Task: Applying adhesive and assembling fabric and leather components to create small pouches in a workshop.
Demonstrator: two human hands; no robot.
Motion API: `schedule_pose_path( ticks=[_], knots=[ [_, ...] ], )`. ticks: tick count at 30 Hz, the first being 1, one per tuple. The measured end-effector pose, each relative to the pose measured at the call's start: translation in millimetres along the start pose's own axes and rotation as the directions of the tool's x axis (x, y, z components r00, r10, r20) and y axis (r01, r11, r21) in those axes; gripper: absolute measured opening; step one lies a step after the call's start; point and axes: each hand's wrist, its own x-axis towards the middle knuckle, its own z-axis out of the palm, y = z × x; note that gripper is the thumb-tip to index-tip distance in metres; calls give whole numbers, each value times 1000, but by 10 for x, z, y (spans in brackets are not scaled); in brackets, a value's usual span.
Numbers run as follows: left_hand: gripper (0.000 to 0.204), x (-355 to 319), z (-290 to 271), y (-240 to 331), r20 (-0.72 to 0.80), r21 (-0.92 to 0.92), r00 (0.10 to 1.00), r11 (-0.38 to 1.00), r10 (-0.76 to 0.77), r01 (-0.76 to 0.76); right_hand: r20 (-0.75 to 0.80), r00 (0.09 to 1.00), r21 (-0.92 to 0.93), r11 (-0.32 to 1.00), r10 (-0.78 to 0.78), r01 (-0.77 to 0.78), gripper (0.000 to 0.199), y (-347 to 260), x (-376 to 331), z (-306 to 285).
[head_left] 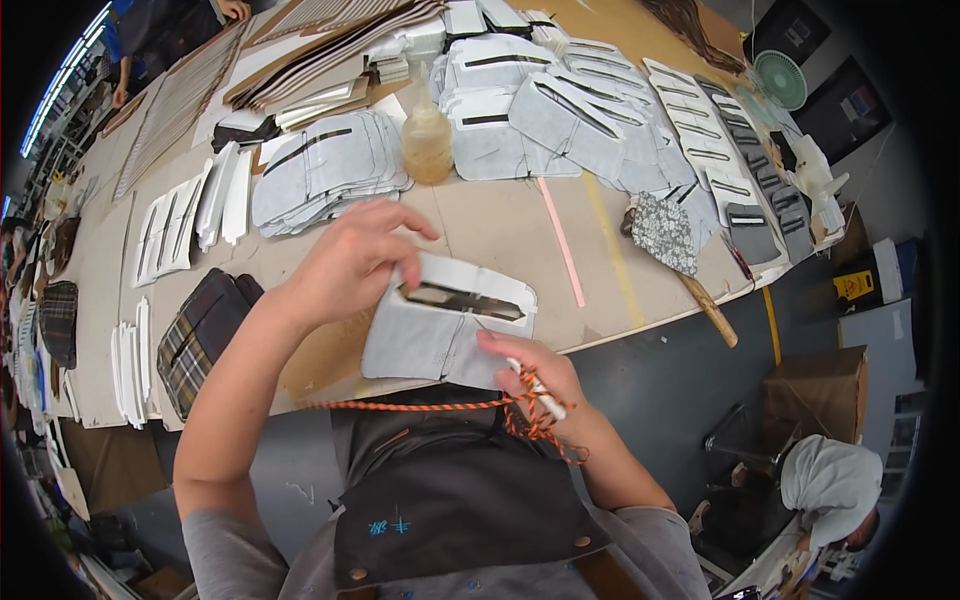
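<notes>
While the left hand (345,262) pinches the top edge of a soft grey fabric piece (445,325) with a long dark slot, the piece lies at the near edge of the wooden table (500,225). The right hand (535,375) is closed around a thin white tool (535,385), which carries an orange braided cord (420,405), and touches the lower edge of the piece.

A bare strip of table (480,215) lies just beyond the left hand (345,265) and the grey fabric piece (440,325). Farther on, the glue bottle (427,135) and stacks of grey pieces (325,170) block the way. A plaid bundle (205,335) crowds the left; a mallet (680,255), probably, lies at the right edge.
</notes>
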Motion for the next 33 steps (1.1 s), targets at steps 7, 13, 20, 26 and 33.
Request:
schedule_pose_path(
  ticks=[7,13,20,26,33],
  knots=[
    [18,624,131,354,64,-444,997,896,45,-12,-137,990,244,970,29,6,22,8,-113,-194],
    [17,770,157,-338,135,-317,986,939,-94,133,12,1000,-145,989,-17,19,22,12,9,-81],
    [19,372,618,248,59,12,985,987,-163,162,-96,928,262,908,361,-326,13,100,-91,-295],
    [40,46,751,639,-218,141,949,955,-226,260,-218,844,334,850,490,-407,21,102,64,-437],
    [35,32,791,777,-69,-215,991,971,-117,100,-256,882,337,892,395,-302,16,273,104,-342]
  ],
)
